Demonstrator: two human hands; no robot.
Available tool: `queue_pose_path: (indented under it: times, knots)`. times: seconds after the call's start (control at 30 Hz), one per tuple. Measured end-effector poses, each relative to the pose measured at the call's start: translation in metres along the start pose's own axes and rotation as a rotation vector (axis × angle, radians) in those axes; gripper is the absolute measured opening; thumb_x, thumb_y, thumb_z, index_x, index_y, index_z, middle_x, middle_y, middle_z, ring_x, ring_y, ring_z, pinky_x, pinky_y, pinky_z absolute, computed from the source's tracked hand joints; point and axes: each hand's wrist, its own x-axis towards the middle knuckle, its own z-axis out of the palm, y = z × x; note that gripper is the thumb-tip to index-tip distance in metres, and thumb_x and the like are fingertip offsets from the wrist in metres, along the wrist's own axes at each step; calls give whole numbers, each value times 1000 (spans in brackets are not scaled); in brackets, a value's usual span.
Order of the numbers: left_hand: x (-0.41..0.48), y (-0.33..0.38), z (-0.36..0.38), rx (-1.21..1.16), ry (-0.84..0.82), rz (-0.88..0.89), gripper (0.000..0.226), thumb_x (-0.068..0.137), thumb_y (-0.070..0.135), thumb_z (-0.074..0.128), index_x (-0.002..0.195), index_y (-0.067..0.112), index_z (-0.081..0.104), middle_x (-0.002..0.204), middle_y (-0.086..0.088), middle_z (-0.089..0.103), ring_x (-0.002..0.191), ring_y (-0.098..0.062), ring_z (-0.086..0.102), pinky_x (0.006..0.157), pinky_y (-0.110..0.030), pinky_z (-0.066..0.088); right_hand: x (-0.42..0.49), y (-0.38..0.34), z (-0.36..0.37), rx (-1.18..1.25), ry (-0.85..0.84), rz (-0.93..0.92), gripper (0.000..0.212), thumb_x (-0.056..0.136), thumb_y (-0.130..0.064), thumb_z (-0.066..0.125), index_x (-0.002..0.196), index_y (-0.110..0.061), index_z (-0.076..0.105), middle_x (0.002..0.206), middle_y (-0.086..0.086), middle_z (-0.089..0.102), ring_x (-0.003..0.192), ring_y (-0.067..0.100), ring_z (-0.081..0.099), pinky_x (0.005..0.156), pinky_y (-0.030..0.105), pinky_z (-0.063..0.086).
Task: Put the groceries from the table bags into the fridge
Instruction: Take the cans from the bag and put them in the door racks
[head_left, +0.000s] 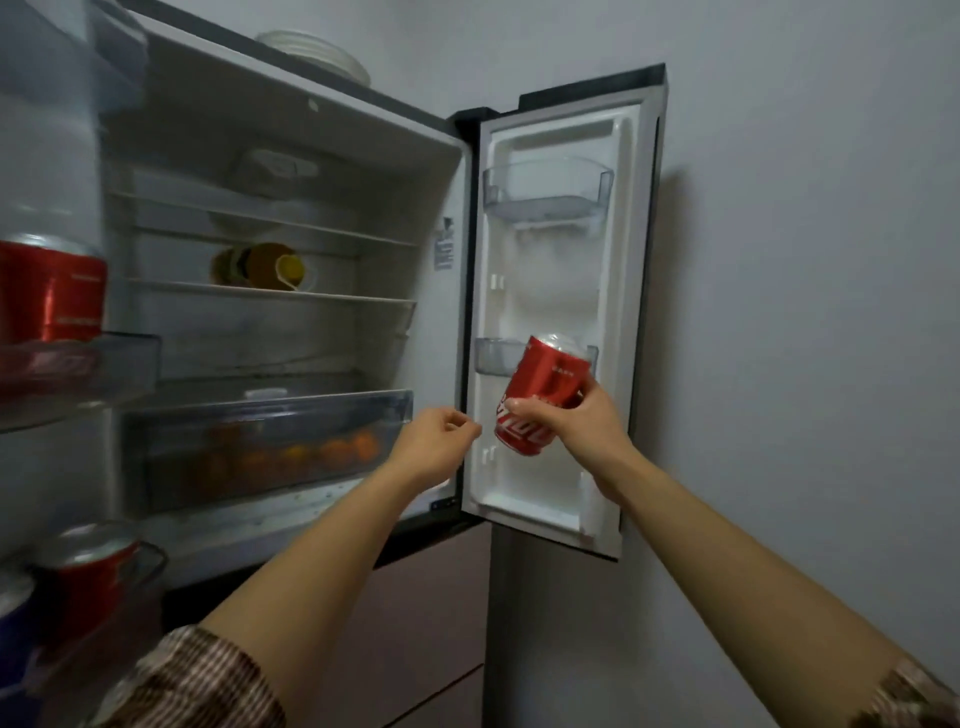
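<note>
red can (540, 395) is in the air before the right door; sweep from the left follows.
upper stored can (49, 291) stands upright in a left-door bin at 9 o'clock. lower stored can (88, 577) stands in the bin beneath, at 8 o'clock.
inside the fridge a bottle (260, 267) lies on its side on the middle shelf at 11 o'clock. below it, the crisper drawer (395, 410) holds orange fruit.
left hand (441, 441), near centre, has loosely curled fingers and holds nothing. it sits just beside the red can, apparently not touching; judged ready to steady it.
right hand (576, 421) grips the can's lower half, thumb across the front. the can is tilted, top leaning toward the middle door bin (491, 358) at 3 o'clock. judgement: the tilt suits lifting the base over that bin's front lip, which is the one obstacle.
upper door bin (545, 189) sits well above, at 1 o'clock.
</note>
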Motion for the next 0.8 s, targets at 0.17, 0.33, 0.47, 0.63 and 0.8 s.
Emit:
queue_pose_path:
  times: [0.17,0.33,0.47,0.63,0.8]
  knots:
    - [72,2,29,5,51,55,40,94,38,53,129,18,54,126,-7,58,112,-22,56,90,-35,47,77,-8,-10,-16,90,-152,67,66,-31,86,124,-19,53,106,-5,64,94,6,62,79,23,50]
    - [136,5,38,122,171,201,51,99,44,37,145,22,33,150,-6,35,136,-24,34,111,-46,33,155,-17,-12,-47,144,-214,66,63,-35,87,119,-20,55,105,-7,65,93,6,62,75,21,48]
    - [163,-5,41,265,157,367,44,97,54,33,130,28,47,136,2,48,126,-19,43,102,-44,42,202,-7,-8,-193,112,-174,66,61,-34,88,115,-16,55,102,-3,64,92,13,62,74,24,50]
    - [175,-16,48,80,186,384,33,90,55,45,106,27,54,115,10,52,106,-7,52,83,-25,47,240,11,-3,-456,23,-75,44,58,-33,88,93,-14,68,88,4,70,80,17,68,73,32,58]
    - [182,-16,53,35,215,391,30,85,58,50,96,30,55,111,13,50,105,-7,52,85,-29,48,256,18,-5,-547,-96,19,39,58,-34,89,87,-16,68,85,4,72,77,15,69,71,28,57]
